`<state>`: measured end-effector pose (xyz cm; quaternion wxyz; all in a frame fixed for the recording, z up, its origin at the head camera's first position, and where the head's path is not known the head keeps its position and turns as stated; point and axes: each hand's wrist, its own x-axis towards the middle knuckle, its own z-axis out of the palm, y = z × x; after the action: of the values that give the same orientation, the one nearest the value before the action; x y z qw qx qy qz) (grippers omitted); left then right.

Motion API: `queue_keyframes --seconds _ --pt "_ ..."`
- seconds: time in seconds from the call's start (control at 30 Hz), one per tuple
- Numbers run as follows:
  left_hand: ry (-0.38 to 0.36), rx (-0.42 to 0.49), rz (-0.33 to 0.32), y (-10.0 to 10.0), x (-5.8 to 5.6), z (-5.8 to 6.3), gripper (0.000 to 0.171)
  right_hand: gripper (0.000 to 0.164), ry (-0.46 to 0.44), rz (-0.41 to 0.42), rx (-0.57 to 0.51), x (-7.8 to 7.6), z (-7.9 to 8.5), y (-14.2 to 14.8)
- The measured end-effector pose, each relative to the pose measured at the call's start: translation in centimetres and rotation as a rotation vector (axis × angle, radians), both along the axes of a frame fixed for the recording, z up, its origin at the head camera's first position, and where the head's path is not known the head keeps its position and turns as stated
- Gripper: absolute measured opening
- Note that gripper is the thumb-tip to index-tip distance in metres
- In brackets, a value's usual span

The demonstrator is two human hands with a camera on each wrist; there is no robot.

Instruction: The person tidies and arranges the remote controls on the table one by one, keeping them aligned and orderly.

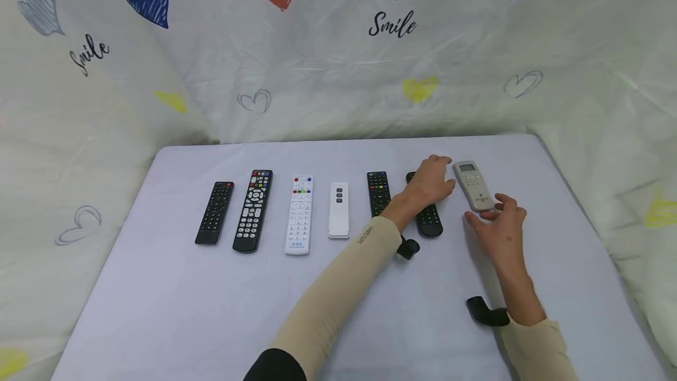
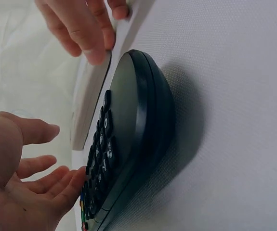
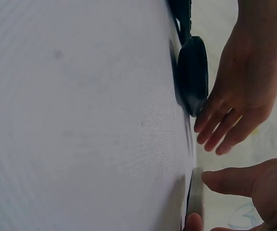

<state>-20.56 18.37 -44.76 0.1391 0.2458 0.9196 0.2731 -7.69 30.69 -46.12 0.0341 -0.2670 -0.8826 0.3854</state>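
Observation:
A pale air-conditioner remote control (image 1: 472,186) with a small grey screen lies face up on the white table, tilted slightly, at the right end of a row. My right hand (image 1: 502,231) is at its near end, thumb and fingers spread on either side of the corners; in the right wrist view the thumb (image 3: 227,181) is right at its edge. Above a black remote control (image 1: 429,222) hovers my left hand (image 1: 431,181), fingers extended toward the pale remote's far end. The left wrist view shows that black remote (image 2: 128,96) large, with nothing in the left palm (image 2: 18,192).
Leftward in the row lie another black remote (image 1: 378,190), a small white remote (image 1: 339,210), a long white remote (image 1: 300,216) and two black ones, the longer (image 1: 254,210) and the shorter (image 1: 214,213). A heart-printed curtain (image 1: 328,75) hangs behind the table (image 1: 211,310).

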Motion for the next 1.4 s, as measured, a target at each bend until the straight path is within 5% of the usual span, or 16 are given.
queue_keyframes --seconds 0.4,0.93,1.4 --pt "0.076 -0.127 -0.057 1.4 0.2 -0.1 0.059 0.077 0.027 0.031 0.040 -0.7 -0.3 0.6" --pt "0.040 -0.173 -0.067 2.2 0.3 -0.3 0.075 0.071 0.025 0.042 0.078 -0.8 -0.5 1.0" --pt "0.033 -0.210 -0.094 2.2 0.2 -0.1 0.069 0.061 0.009 0.069 0.101 -0.7 -0.3 0.8"
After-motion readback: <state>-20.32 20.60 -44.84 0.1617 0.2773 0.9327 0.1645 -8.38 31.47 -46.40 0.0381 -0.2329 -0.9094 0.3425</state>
